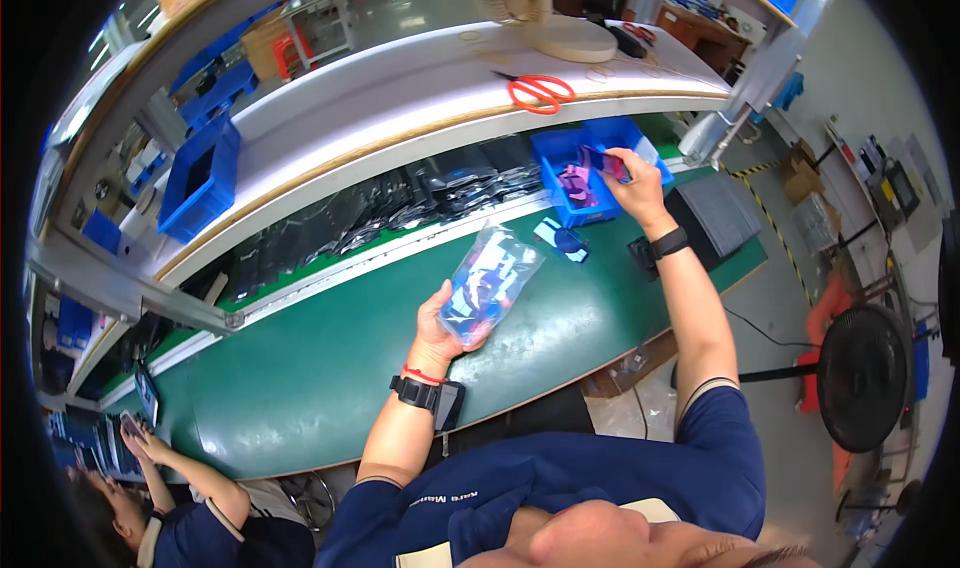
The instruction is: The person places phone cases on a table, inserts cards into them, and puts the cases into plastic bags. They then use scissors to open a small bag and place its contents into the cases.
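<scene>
My left hand (pixel 447 325) is closed round the lower part of a see-through plastic bag (pixel 492 280) above the green table. Blue, white and pinkish flat pieces show through the film. Out to the right, my right hand (pixel 636 190) pinches a small flat purple-pink piece (pixel 608 165) at the rim of a blue plastic bin (pixel 583 211). Similar pink and purple pieces (pixel 573 181) lie inside this bin. On the table between my hands rests a flat blue-and-white piece (pixel 562 239), touched by neither hand.
Black plastic sleeves (pixel 400 200) line the space under a white shelf (pixel 400 88). Red-handled scissors (pixel 540 92) lie on that shelf. Right of the bin are grey flat sheets (pixel 715 216); a black fan (pixel 862 376) stands farther right. A co-worker's hands (pixel 145 442) work at far left.
</scene>
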### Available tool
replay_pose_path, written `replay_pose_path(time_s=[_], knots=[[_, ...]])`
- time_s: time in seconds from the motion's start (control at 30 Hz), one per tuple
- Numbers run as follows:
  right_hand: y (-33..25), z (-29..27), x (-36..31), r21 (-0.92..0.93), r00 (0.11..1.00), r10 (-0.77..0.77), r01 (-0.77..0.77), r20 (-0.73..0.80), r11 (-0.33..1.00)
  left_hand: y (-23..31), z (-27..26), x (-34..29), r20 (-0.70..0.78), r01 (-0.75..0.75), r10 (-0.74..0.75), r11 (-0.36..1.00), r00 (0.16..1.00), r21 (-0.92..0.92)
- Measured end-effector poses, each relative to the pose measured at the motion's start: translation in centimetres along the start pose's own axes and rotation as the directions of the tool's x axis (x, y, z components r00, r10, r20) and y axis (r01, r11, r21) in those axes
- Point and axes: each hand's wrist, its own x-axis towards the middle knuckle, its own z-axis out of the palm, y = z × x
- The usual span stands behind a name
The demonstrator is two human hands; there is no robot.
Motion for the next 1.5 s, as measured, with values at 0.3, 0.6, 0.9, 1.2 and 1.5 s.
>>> replay_pose_path(time_s=[0.3,0.6,0.9,1.2,1.5], knots=[[3.7,5.5,1.8,-0.192,0.8,-0.419,0.534,0.429,0.823,0.9,-0.4,-0.9,0.158,-0.087,0.027,0.916,0.987,0.391],[3.2,3.3,2.6,-0.065,0.477,0.062,-0.011,0.877,0.998,0.7,0.2,-0.6,0.116,-0.129,0.077,0.823,0.99,0.553],[-6.8,-1.2,-1.9,0.2,0.748,-0.023,-0.148,0.663,0.969,0.8,0.0,-0.5,0.092,-0.133,0.098,0.805,0.991,0.578],[-11.2,-4.6,-13.7,-0.075,0.564,0.04,0.039,0.825,0.996,0.4,-0.2,-0.2,0.11,-0.167,0.125,0.742,0.986,0.65],[-15.0,-8.0,-18.7,0.02,0.785,-0.275,0.318,0.555,0.948,0.0,0.3,0.2,0.121,-0.188,0.146,0.69,0.982,0.699]])
